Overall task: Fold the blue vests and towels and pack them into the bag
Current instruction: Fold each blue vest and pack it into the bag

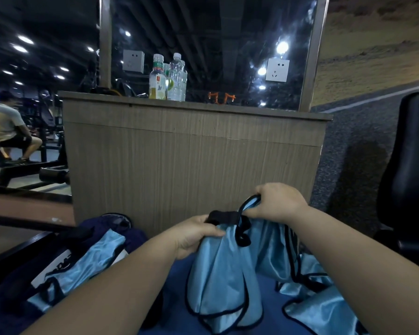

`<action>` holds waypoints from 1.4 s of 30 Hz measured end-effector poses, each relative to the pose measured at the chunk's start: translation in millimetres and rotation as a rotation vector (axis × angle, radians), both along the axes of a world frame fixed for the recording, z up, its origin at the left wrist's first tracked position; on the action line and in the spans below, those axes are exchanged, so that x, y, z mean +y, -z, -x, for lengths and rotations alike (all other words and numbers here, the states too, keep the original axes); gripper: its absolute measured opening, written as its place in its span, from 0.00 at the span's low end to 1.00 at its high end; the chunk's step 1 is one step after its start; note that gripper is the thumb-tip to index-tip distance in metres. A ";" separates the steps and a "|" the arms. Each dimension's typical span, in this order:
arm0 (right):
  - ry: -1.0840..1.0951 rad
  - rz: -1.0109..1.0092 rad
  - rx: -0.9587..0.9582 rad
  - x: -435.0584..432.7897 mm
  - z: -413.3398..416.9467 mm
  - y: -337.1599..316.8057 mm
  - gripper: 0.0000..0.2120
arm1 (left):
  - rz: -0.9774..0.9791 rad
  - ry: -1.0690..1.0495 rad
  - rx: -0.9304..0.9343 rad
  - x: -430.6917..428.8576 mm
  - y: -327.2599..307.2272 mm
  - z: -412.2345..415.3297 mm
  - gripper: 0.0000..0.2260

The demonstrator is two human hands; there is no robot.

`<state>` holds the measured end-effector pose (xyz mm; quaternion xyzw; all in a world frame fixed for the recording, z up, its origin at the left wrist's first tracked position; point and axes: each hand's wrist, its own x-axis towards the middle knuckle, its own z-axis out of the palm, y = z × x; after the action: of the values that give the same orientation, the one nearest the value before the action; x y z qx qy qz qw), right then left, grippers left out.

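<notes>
- Vests: you have three light-blue heaps with black trim, all low in front of the counter (191,151). How many garments the right-hand heap holds cannot be told.
- Your left grip (194,235) has its fingers curled round the gathered top of the held vest (223,274), which hangs before the counter's front panel.
- Your right grip (278,201) is closed in a pinch on a black-edged loop of that same vest, higher against the panel. A black band (224,216) of cloth runs between your two grips.
- A second vest (90,259) lies on one dark navy bag (111,226) at the counter's lower left corner.
- The right heap (324,308) lies crumpled below the counter's right end.
- Three bottles (167,78) stand together on the counter's top, left of its middle. One holds yellow drink, one behind it is green-capped, one is clear.
- Two white socket plates (277,70) sit on the mirror above the counter.
- Writing: the yellow bottle's label is too small to read. A white panel (58,264) on the bag carries dark letters, partly covered and illegible. Orange marks (221,97) in the mirror form no clear word.
</notes>
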<state>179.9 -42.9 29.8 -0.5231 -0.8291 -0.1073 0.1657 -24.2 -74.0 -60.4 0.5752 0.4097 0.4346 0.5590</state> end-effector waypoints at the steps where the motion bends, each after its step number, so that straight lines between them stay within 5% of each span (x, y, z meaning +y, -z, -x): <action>1: 0.016 0.020 0.021 0.8 0.2 0.9 0.18 | -0.008 -0.025 -0.038 -0.7 0.5 -3.5 0.15; 7: 0.071 0.038 0.135 4.7 5.6 9.9 0.19 | -0.123 -0.053 -0.048 -5.7 5.6 -24.1 0.18; 10: 0.088 0.060 0.168 5.5 7.3 15.1 0.21 | -0.201 -0.110 0.108 -4.6 11.4 -27.0 0.20; 14: 0.108 0.099 0.250 8.4 7.6 22.7 0.22 | -0.263 -0.180 0.390 -0.2 30.1 -27.3 0.33; 18: 0.116 0.153 0.296 11.9 7.4 27.4 0.21 | -0.295 -0.338 0.244 2.2 42.4 -25.9 0.12; 23: 0.112 0.215 0.335 16.8 1.1 28.1 0.21 | -0.276 -0.425 0.250 -6.0 48.2 -9.7 0.14; 28: 0.074 0.259 0.405 17.4 -3.2 27.0 0.16 | -0.554 -0.532 0.314 -11.1 61.8 -3.9 0.19; 33: 0.048 0.258 0.422 15.9 -0.6 25.1 0.17 | -0.801 -0.493 0.627 -15.6 73.9 -6.9 0.12; 38: 0.043 0.213 0.400 11.3 5.9 21.6 0.19 | -0.694 -0.574 0.626 -15.5 79.0 -14.7 0.05; 42: 0.059 0.199 0.384 9.1 11.1 20.8 0.19 | -0.535 -0.509 0.691 -14.7 80.6 -21.5 0.18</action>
<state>168.8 -33.8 9.0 -0.5716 -0.7732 0.0720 0.2651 -2.7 -88.7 -141.1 0.6903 0.5723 0.4313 0.0998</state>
